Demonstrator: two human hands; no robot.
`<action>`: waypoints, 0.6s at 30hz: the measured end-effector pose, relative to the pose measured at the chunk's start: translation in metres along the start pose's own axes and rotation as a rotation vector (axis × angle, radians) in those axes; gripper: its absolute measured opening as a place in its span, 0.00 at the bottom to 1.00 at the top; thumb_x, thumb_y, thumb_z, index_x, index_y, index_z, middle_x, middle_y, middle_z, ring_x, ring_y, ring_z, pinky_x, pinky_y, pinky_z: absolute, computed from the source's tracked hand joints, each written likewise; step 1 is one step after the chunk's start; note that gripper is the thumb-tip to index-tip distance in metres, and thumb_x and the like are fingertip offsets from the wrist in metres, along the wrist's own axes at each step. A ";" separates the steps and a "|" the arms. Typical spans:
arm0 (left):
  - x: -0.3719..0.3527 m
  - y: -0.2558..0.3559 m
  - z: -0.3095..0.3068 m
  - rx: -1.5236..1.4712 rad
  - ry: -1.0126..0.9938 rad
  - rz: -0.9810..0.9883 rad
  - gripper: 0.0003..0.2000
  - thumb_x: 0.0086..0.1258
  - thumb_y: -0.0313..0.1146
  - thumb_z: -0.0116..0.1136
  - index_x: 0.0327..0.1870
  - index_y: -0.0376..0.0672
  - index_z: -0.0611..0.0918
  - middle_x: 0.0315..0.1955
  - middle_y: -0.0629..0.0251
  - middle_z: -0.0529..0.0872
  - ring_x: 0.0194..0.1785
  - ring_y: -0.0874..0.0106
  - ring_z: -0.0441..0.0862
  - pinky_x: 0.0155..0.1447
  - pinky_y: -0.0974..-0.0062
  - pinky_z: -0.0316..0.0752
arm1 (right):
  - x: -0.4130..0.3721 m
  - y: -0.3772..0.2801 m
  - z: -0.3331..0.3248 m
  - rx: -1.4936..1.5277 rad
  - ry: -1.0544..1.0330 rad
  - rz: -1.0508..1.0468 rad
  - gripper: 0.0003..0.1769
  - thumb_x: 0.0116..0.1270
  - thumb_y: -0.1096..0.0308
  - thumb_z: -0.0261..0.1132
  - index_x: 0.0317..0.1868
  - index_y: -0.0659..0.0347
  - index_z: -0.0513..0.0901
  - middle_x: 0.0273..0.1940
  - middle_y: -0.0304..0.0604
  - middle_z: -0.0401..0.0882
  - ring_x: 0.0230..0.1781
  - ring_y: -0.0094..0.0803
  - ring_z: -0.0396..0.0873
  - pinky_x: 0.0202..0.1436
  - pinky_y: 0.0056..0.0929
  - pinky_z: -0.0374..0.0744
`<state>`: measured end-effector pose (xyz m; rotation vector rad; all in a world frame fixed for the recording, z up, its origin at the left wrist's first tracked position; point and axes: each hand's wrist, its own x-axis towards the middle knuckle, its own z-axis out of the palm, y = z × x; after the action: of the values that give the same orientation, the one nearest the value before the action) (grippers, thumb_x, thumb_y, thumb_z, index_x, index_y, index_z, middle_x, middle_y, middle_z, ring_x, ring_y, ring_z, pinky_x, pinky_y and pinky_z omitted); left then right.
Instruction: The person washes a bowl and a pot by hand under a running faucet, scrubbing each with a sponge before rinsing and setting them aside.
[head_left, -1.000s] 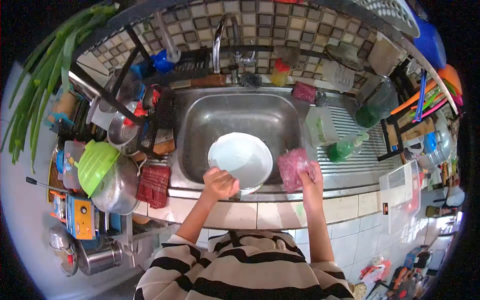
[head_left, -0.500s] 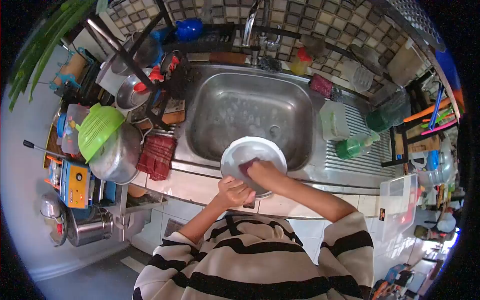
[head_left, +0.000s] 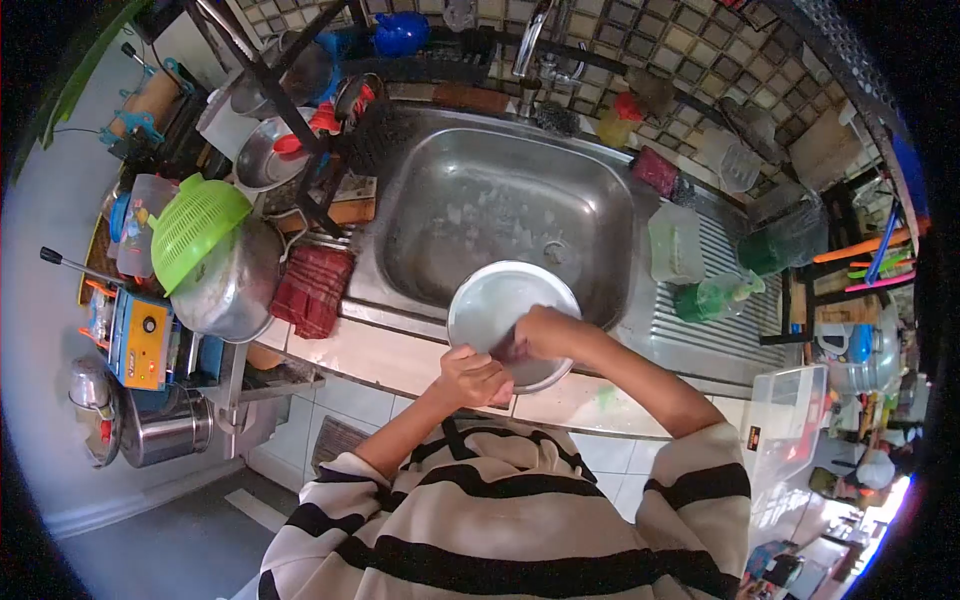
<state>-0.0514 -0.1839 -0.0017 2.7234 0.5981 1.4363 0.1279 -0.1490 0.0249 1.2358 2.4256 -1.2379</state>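
Observation:
My left hand [head_left: 470, 378] grips the near rim of a round metal plate [head_left: 500, 300], held tilted over the front edge of the steel sink [head_left: 430, 260]. My right hand [head_left: 545, 335] presses a dark red sponge [head_left: 518, 348] against the plate's inner face near its lower edge. Most of the sponge is hidden under my fingers. Both striped sleeves reach in from below.
A tap [head_left: 530, 40] stands behind the sink. Left of it are a red cloth [head_left: 312, 290], a green colander [head_left: 195, 228] on a steel pot [head_left: 235, 295] and a dish rack [head_left: 290, 110]. A green bottle [head_left: 715, 295] and a clear container [head_left: 675, 243] stand on the right drainboard.
A second ago my right hand held the sponge beside the plate on the right. It has since moved onto the plate and slid down its face. The view has shifted slightly.

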 end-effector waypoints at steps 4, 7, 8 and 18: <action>0.008 -0.003 -0.003 -0.012 0.024 0.001 0.06 0.43 0.32 0.56 0.12 0.50 0.73 0.12 0.79 0.73 0.19 0.82 0.68 0.22 0.81 0.56 | 0.047 0.018 0.014 -0.241 0.345 0.067 0.05 0.43 0.76 0.60 0.22 0.60 0.81 0.25 0.54 0.78 0.29 0.45 0.80 0.33 0.39 0.77; 0.010 -0.005 -0.004 -0.028 -0.015 -0.016 0.06 0.44 0.32 0.56 0.12 0.49 0.73 0.12 0.78 0.73 0.19 0.81 0.68 0.22 0.81 0.57 | 0.052 -0.009 0.011 -0.318 0.359 -0.030 0.06 0.42 0.76 0.59 0.24 0.58 0.81 0.25 0.54 0.78 0.30 0.46 0.79 0.33 0.40 0.76; 0.011 -0.006 -0.004 -0.030 0.004 -0.002 0.06 0.44 0.31 0.56 0.12 0.49 0.73 0.12 0.77 0.74 0.19 0.81 0.68 0.22 0.81 0.57 | 0.045 -0.021 0.005 -0.293 0.357 -0.087 0.07 0.42 0.76 0.59 0.24 0.58 0.81 0.25 0.54 0.78 0.30 0.47 0.79 0.33 0.40 0.76; 0.008 -0.012 -0.002 -0.023 0.046 0.007 0.06 0.43 0.29 0.55 0.11 0.48 0.73 0.12 0.76 0.74 0.19 0.80 0.69 0.21 0.79 0.58 | -0.009 0.009 -0.018 -0.114 -0.273 -0.064 0.09 0.42 0.68 0.65 0.28 0.56 0.84 0.27 0.52 0.80 0.26 0.41 0.79 0.30 0.36 0.75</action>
<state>-0.0529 -0.1700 0.0039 2.6847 0.5710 1.5020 0.1444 -0.1384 0.0354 0.9000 2.3150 -1.1793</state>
